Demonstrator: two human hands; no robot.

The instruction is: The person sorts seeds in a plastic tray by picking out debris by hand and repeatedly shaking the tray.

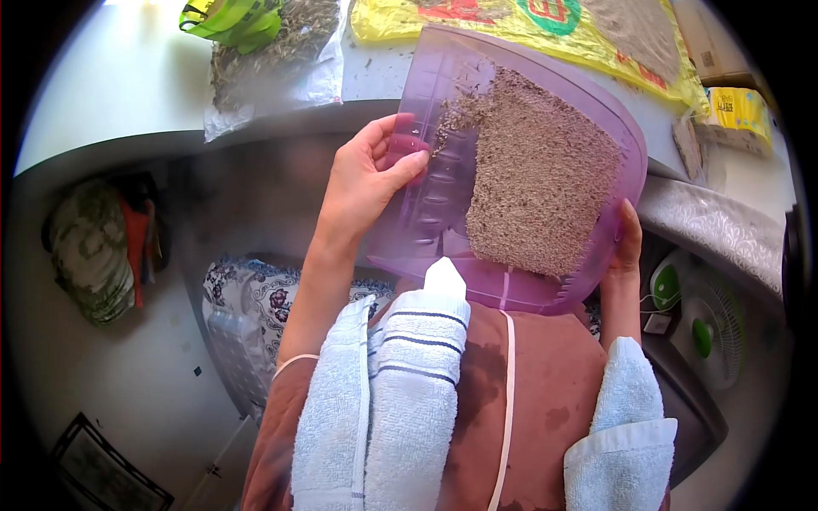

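Note:
A see-through purple plastic pan (426, 221) is held tilted in front of my chest. Small brown grains or seeds (545, 179) lie in a thick layer over its middle and right side. Darker bits of chaff (456, 111) are scattered at the upper left of that layer. My left hand (368, 170) grips the pan's left edge, thumb on top, with fingers showing through the plastic. At the right edge, my right hand (629, 238) supports the pan from the side; its fingers are partly hidden behind it.
Beyond the pan, a white table (111, 94) bears a yellow printed plastic sheet (383, 24), a clear bag of dry brown material (277, 64) and a bright green bag (234, 21). A yellow tissue pack (740, 115) and a fan (711, 332) are at right. A towel (409, 400) hangs over my shoulders.

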